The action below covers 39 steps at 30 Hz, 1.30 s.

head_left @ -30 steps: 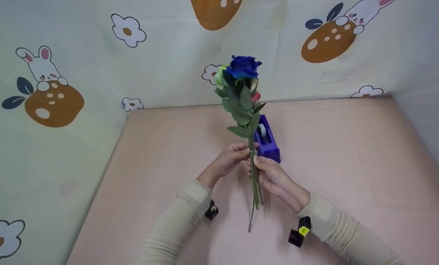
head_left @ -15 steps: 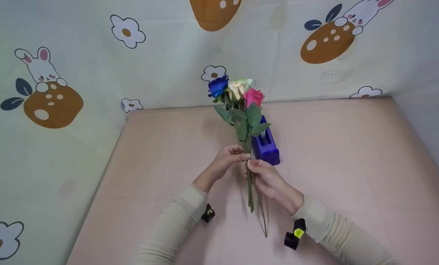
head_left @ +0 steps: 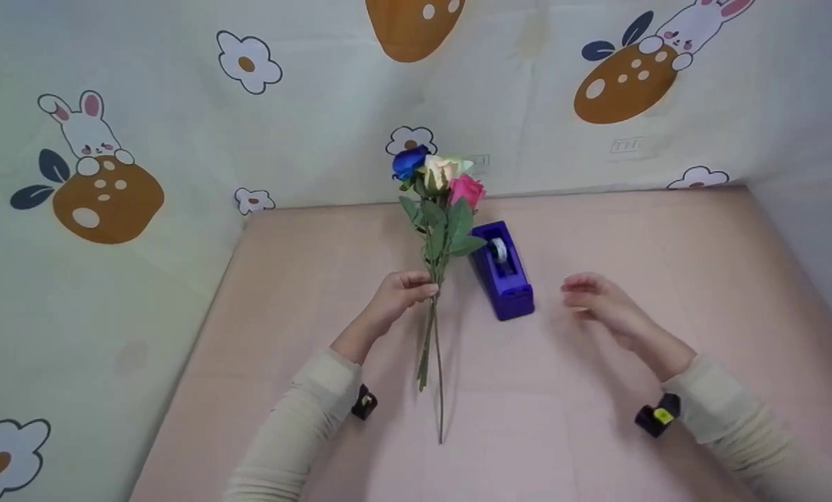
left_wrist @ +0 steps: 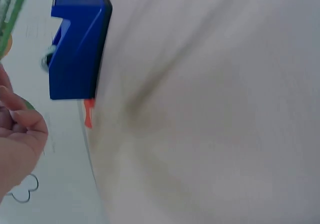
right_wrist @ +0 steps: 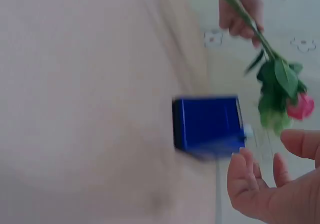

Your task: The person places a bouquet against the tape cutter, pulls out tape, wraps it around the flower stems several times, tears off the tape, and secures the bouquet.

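My left hand [head_left: 395, 300] pinches a small bunch of artificial roses by the green stems [head_left: 426, 341], held upright above the table. Its heads are a blue rose [head_left: 410, 162], a cream rose [head_left: 441, 172] and a pink rose [head_left: 467, 189]. One stem hangs lower than the others. To the right of the bunch stands a blue tape dispenser [head_left: 512, 289] with a roll of tape [head_left: 499, 249] in it. My right hand [head_left: 600, 303] is off to the dispenser's right, holding nothing, its fingers loosely bent in the right wrist view.
A pale pink cloth [head_left: 639, 251] covers the table, which meets a printed backdrop [head_left: 318, 125] at the back and left. A small red-orange shape [left_wrist: 89, 113] shows beside the dispenser in the left wrist view; its kind is unclear. Black cameras sit at both wrists.
The bunch turned, bringing the cream and pink roses into sight, and came down. My right hand has let go of the stems and moved right; my left hand shifted left with the roses.
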Tool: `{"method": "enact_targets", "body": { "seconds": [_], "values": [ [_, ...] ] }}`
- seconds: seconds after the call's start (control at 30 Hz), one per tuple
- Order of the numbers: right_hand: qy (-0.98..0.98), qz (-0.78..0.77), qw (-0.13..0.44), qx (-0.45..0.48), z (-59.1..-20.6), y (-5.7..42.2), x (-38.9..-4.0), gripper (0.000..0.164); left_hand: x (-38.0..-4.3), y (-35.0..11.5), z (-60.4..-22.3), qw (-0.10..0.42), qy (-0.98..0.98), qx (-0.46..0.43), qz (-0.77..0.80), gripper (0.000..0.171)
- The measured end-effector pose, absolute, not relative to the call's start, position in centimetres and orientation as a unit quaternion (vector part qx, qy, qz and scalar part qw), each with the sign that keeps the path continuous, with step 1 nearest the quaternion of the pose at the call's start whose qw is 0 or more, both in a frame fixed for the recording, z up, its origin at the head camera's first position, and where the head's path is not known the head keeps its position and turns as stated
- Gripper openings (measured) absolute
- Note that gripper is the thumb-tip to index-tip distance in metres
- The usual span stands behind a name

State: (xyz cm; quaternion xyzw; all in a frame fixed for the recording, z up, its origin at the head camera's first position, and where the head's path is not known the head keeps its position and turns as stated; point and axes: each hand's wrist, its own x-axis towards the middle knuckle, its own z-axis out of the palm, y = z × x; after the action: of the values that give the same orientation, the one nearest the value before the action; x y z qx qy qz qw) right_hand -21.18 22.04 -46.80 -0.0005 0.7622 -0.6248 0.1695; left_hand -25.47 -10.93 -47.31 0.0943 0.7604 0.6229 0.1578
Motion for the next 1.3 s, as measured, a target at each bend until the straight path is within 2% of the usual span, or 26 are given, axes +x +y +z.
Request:
{"method": "enact_targets", "body": {
  "seconds": [0.1,0.2,0.3,0.43,0.63,0.93,1.1,1.17,1.3],
  "values": [
    [0.848,-0.523,0.082,0.02,-46.3,26.4,-21.5,0.049,-25.4,-12.4,-47.3,0.14,0.785,0.048,0.601,0.019],
    [0.888,-0.457,0.029,0.041,-45.8,30.2,-21.5,0.054,-25.4,-13.6,-47.4,0.137,0.805,-0.008,0.578,0.014],
    [0.896,-0.438,0.005,0.07,-45.5,32.9,-21.3,0.058,-25.4,-14.3,-47.7,0.147,0.82,-0.058,0.549,0.014],
    [0.893,-0.436,0.0,0.11,-45.5,35.1,-20.8,0.061,-25.4,-14.7,-48.8,0.157,0.842,-0.086,0.509,0.018],
    [0.893,-0.434,0.016,0.12,-45.9,36.2,-20.3,0.062,-24.9,-14.4,-50.2,0.142,0.882,-0.084,0.441,0.03],
    [0.912,-0.401,0.001,0.092,-46.2,35.8,-20.3,0.056,-24.5,-14.4,-51.1,0.119,0.899,-0.097,0.409,0.016],
    [0.93,-0.361,-0.021,0.061,-46.6,35.5,-20.2,0.05,-24.5,-14.2,-51.2,0.105,0.913,-0.083,0.386,0.015],
    [0.932,-0.357,-0.045,0.047,-46.7,35.5,-20.2,0.047,-24.5,-14.2,-51.1,0.103,0.928,-0.069,0.35,0.018],
    [0.919,-0.364,-0.15,-0.021,-47.1,35.6,-20.1,0.043,-24.1,-14.6,-50.2,0.074,0.961,-0.034,0.263,0.029]
  ]
}}
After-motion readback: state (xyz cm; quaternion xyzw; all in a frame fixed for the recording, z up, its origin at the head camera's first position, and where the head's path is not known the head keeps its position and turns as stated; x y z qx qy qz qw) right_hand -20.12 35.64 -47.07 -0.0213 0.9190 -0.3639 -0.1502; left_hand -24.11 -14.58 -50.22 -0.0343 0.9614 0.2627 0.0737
